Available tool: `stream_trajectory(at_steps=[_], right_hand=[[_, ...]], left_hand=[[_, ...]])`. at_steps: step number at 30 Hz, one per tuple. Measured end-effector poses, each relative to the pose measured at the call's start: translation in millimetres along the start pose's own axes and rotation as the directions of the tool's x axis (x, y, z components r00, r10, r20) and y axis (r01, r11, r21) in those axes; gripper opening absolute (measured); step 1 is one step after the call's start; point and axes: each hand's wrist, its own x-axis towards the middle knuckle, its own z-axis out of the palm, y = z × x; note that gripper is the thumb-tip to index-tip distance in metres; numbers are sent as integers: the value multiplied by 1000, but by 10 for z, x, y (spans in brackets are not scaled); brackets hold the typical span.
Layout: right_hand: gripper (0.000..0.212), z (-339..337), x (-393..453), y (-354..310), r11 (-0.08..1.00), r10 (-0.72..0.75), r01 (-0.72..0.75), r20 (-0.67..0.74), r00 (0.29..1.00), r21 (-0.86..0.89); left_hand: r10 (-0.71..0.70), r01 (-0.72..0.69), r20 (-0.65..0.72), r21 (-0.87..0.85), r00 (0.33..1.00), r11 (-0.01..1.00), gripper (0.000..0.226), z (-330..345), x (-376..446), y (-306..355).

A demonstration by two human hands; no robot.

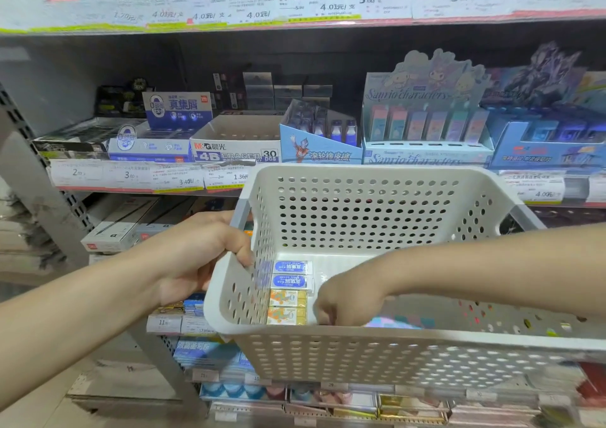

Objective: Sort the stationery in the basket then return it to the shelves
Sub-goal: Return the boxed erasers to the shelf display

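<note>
My left hand (pixel 200 257) grips the left rim of a white perforated basket (pixel 360 349), held in front of the shelves. Along the basket's left wall lie two blue-and-white erasers (pixel 290 275) and two yellow-and-orange erasers (pixel 287 308) in a neat column. My right hand (pixel 347 306) reaches down inside the basket beside the yellow erasers, fingers curled at the floor near the front wall; what they touch is hidden. A pastel pink-and-blue item (pixel 393 323) shows just right of that hand.
The middle shelf holds eraser display boxes: a blue-and-white box (pixel 151 148), an M&G 4B eraser box (pixel 236 152), an Ultraman box (pixel 319 152) and a Sanrio box (pixel 426 152). Price tags line the shelf edges. Lower shelves carry more packaged stationery.
</note>
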Motion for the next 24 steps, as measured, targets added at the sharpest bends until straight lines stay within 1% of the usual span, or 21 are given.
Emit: stream_trajectory(at_steps=[1,3,4,5,7,8,10,11,12,13,15,16,17,19,20,21,23,24], right_hand=[[13,-62,-50,36,995,-16,18,-28,999,101],[10,-241,-242,82,947,-37,51,-51,998,317],[7,-356,-352,115,927,-27,56,-81,996,372],[4,-470,-471,155,914,-18,69,-130,991,401],[14,-711,-691,244,897,8,123,-293,956,424],[18,-826,-799,282,890,36,145,-383,923,433],[20,-1031,-968,372,877,115,188,-573,811,442],[21,-1120,-1015,422,879,155,205,-663,733,431],[21,-1191,-1029,487,892,190,199,-738,648,405],[21,-1247,-1017,560,919,215,159,-798,563,361],[23,-1312,-933,698,962,245,-1,-868,431,272],[25,-1326,-880,766,968,246,-56,-890,384,243],[26,-1340,-825,813,970,241,-81,-906,347,227],[28,-1388,-741,858,969,247,-97,-917,314,227],[29,-1428,-712,855,964,263,-120,-910,321,236],[29,-1472,-685,842,960,275,-147,-901,336,239],[29,-1563,-631,834,955,291,-176,-872,394,240],[27,-1601,-614,832,952,304,-178,-846,437,250]], left_hand=[[-8,8,-5,-3,1000,1000,54,-9,0,-4],[-27,27,-8,-6,1000,1000,60,-19,-4,-7],[-35,35,-7,-5,999,999,64,-23,-4,-8],[-40,40,-6,-6,999,999,66,-28,0,-11],[-42,42,-7,-22,999,999,66,-37,-8,-5],[-39,39,-3,-21,999,999,69,-33,-17,1],[-26,26,-10,0,1000,1000,79,-40,-14,-1],[-22,22,-18,8,1000,1000,78,-46,-8,-4],[-16,16,-19,9,1000,1000,72,-45,-6,-3],[-12,13,-16,8,1000,1000,64,-46,-4,0],[-9,9,-15,7,1000,1000,54,-42,-11,5],[-7,7,-18,8,1000,1000,53,-40,-16,5],[-5,6,-19,10,1000,1000,54,-43,-20,5],[-13,13,-15,15,1000,1000,58,-52,-17,0],[-14,15,-12,15,1000,1000,58,-50,-18,1],[-13,13,-11,14,1000,1000,58,-51,-20,1],[-6,6,-17,10,1000,1000,56,-55,-20,-3],[-6,6,-19,5,1000,1000,55,-60,-18,-8]])
